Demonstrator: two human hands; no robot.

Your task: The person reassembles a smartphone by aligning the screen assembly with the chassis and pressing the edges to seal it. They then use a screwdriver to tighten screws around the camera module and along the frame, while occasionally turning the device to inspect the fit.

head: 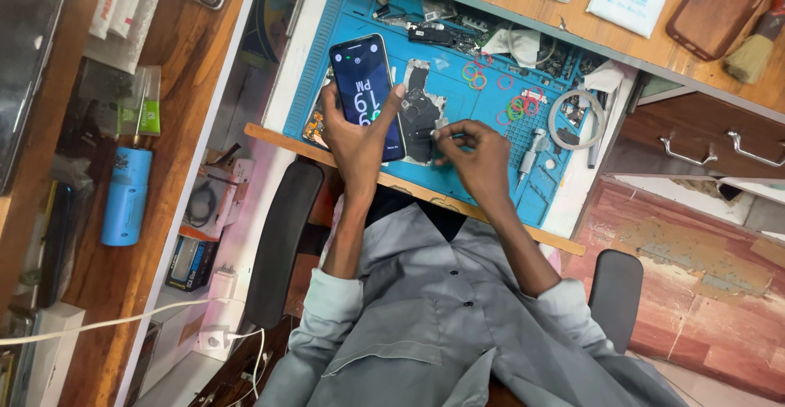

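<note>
Phone [365, 88], screen lit, sits upper centre, my left hand [356, 133] grasping it. My right hand [478, 155] pinches a thin tool [450, 136] over the blue mat [491, 129].

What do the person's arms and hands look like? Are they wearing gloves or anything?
No gloves: both hands are bare. The left hand and right hand show no rings or watch that I can see. The forearms are bare too. The grey sleeves of a button-up shirt are rolled up near the elbows, with dark buttons down the front.

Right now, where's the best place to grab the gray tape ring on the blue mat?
Pinch the tape ring across its band on the edge nearest the right hand. It lies flat with an open center, so one finger can go inside and the thumb outside.
</note>
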